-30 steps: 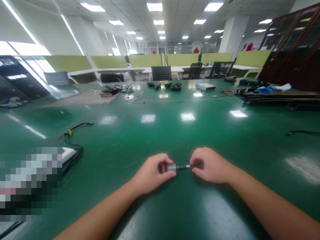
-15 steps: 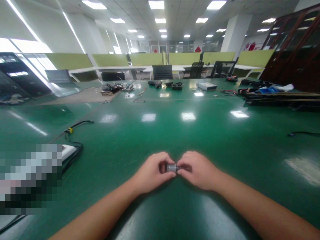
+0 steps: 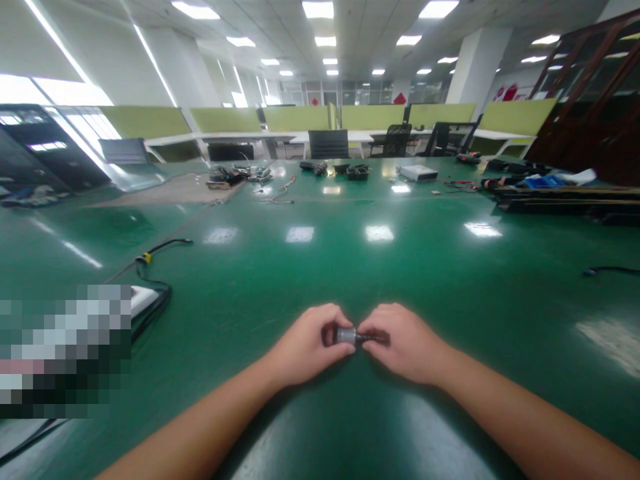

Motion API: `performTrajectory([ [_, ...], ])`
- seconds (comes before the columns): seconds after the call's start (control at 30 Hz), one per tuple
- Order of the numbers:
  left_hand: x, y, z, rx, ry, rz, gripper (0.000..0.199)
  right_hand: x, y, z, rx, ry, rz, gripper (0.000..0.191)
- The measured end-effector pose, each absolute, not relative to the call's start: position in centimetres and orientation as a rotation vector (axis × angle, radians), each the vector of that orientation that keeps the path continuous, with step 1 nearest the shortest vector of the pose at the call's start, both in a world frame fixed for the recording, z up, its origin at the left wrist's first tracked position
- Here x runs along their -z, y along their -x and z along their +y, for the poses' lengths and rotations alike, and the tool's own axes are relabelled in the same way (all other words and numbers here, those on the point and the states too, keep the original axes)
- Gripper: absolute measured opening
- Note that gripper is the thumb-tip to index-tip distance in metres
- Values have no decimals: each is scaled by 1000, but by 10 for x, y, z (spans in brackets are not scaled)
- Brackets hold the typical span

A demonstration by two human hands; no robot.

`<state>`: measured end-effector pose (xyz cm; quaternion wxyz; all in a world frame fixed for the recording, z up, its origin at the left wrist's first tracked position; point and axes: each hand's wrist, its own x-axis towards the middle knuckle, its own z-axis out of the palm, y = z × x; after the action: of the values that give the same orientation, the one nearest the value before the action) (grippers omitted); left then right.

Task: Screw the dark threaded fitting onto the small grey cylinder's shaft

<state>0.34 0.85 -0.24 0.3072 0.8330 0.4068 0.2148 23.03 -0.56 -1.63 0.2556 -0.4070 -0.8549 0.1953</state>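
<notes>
head view: left hand (image 3: 307, 350) pinches small grey cylinder (image 3: 346, 335) between thumb and fingers; right hand (image 3: 405, 343), just beside it, closes fingertips around thin dark shaft (image 3: 361, 338) at cylinder's end; can't tell if the two are fixed together; likely risk: shaft tilts or cylinder slips onto green table (image 3: 280, 267) below both hands, from loose pinch or uneven pull

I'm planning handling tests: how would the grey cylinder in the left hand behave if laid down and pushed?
The grey cylinder would probably roll, given its rounded side and the glossy green table. Its metallic look suggests it's likely stiff, perhaps heavy for its size.
</notes>
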Motion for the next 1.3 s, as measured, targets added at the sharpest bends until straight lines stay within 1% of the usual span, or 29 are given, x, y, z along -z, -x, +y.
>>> performTrajectory([
  [1.3,0,-4,8,-547,-2183,1125,20,9,-243,-6,-478,1189,-2334,5],
])
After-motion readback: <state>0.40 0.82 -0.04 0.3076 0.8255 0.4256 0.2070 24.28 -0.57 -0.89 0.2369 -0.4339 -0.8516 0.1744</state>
